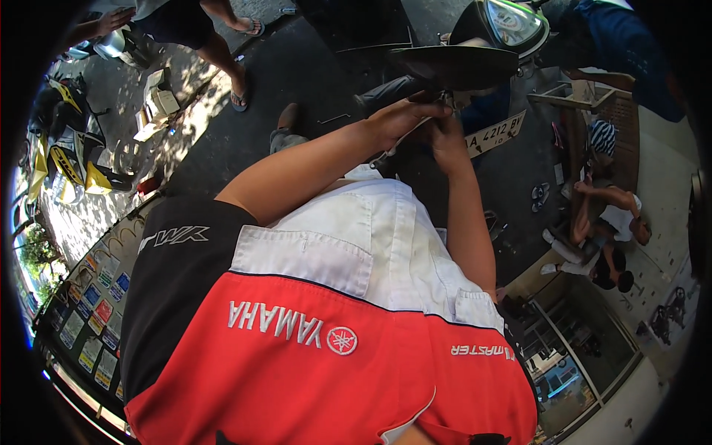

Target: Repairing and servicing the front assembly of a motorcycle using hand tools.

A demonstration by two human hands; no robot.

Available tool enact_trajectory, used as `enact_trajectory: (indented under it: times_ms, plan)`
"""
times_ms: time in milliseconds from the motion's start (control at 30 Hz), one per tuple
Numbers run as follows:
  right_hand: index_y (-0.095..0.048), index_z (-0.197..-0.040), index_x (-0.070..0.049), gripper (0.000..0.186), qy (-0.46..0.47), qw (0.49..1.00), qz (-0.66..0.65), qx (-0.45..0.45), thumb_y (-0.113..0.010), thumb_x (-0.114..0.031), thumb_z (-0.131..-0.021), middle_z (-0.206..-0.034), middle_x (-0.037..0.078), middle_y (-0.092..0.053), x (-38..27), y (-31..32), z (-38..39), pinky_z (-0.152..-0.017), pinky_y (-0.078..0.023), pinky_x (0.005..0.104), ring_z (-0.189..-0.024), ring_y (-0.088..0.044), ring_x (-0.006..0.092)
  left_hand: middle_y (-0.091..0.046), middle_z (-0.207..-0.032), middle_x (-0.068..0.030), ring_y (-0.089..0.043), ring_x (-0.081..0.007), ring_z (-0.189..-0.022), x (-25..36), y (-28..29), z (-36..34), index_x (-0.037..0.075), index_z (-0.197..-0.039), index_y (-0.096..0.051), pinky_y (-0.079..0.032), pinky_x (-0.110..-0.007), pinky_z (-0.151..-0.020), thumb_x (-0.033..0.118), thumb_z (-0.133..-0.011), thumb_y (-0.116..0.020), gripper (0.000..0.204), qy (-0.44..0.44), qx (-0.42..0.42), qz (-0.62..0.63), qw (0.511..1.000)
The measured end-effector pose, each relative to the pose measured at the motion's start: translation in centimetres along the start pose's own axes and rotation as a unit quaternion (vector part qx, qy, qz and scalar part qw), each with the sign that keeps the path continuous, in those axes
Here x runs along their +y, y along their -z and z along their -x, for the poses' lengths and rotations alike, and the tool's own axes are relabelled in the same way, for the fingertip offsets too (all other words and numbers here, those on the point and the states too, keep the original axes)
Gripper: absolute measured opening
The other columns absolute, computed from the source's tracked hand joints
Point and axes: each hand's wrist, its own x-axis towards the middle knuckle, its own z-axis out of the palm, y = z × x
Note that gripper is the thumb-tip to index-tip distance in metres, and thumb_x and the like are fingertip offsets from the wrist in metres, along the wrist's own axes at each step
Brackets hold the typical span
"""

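Observation:
My left hand (pixel 406 124) is closed, with its fingers up against the underside of a dark curved motorcycle part (pixel 460 68). A slim shiny metal bar (pixel 400 142), perhaps a wrench, slants down from its grip to a rounded end near my shirt. Close beside it, my right hand (pixel 448 137) is bent with fingers curled at the same spot. Whatever it grips is hidden. A white licence plate (pixel 495 135) sits tilted just right of that hand.
A scooter headlight (pixel 512 24) is beyond the dark part. Left are a yellow-black motorcycle (pixel 68 165), an opened cardboard box (pixel 157 104) and a standing person's legs (pixel 222 59). On the right, a person in white (pixel 617 219) sits by a brown bench (pixel 624 141); slippers (pixel 540 196) lie nearby.

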Motion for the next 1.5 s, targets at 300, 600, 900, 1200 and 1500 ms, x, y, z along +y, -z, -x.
enact_trajectory:
  times_ms: [300, 600, 900, 1200, 1500]
  plan:
    - [-0.069, -0.112, 0.000, 0.026, -0.060, 0.986, 0.157, 0.022, -0.063, -0.023, -0.100, -0.096, 0.009, -0.072, -4.0, 8.9, -1.1, -0.082, -0.050, 0.0320, -0.089, -0.065, 0.0169, -0.069, -0.099, -0.0038, -0.067, -0.0148, -0.087, -0.4, 0.1, -0.7, 0.007, -0.114, -0.067, -0.056, -0.030, -0.078, 0.021, -0.088, -0.076, 0.031, -0.029, -0.001, -0.010, 1.000]
    - [-0.064, -0.119, 0.003, 0.031, 0.032, 0.995, -0.045, 0.081, -0.060, -0.024, -0.102, -0.093, 0.008, -0.070, -0.6, -1.2, 0.8, -0.076, -0.050, 0.0292, -0.086, -0.064, 0.0135, -0.068, -0.090, -0.0027, -0.067, -0.0141, -0.078, 0.3, -0.5, 0.1, 0.008, -0.106, -0.069, -0.057, -0.031, -0.070, 0.024, -0.092, -0.071, 0.022, 0.001, 0.039, -0.002, 0.999]
    - [-0.068, -0.109, -0.002, 0.024, -0.077, 0.944, -0.244, 0.210, -0.059, -0.024, -0.101, -0.076, 0.003, -0.060, -4.7, 2.3, 4.7, -0.059, -0.045, 0.0295, -0.065, -0.057, 0.0132, -0.071, -0.103, -0.0083, -0.071, -0.0160, -0.089, -1.1, 1.7, -2.5, 0.005, -0.115, -0.067, -0.059, -0.032, -0.078, 0.020, -0.100, -0.060, 0.023, -0.006, -0.025, 0.090, 0.996]
    - [-0.061, -0.106, -0.008, 0.022, -0.158, 0.888, -0.421, 0.096, -0.052, -0.027, -0.105, -0.085, 0.008, -0.064, -8.7, -1.7, 4.1, -0.068, -0.054, 0.0379, -0.070, -0.064, 0.0214, -0.061, -0.066, -0.0077, -0.061, -0.0184, -0.049, 0.8, 0.6, -2.0, 0.005, -0.094, -0.063, -0.053, -0.032, -0.043, 0.031, -0.105, -0.048, 0.032, 0.021, -0.119, 0.017, 0.993]
    - [-0.055, -0.107, -0.011, 0.025, -0.141, 0.881, -0.452, 0.014, -0.045, -0.033, -0.108, -0.082, 0.004, -0.054, -7.7, -1.3, 3.9, -0.070, -0.050, 0.0368, -0.072, -0.057, 0.0186, -0.056, -0.057, -0.0050, -0.054, -0.0146, -0.041, 1.2, -0.1, -1.0, 0.006, -0.079, -0.056, -0.049, -0.030, -0.039, 0.034, -0.107, -0.039, 0.043, 0.077, -0.071, -0.058, 0.993]
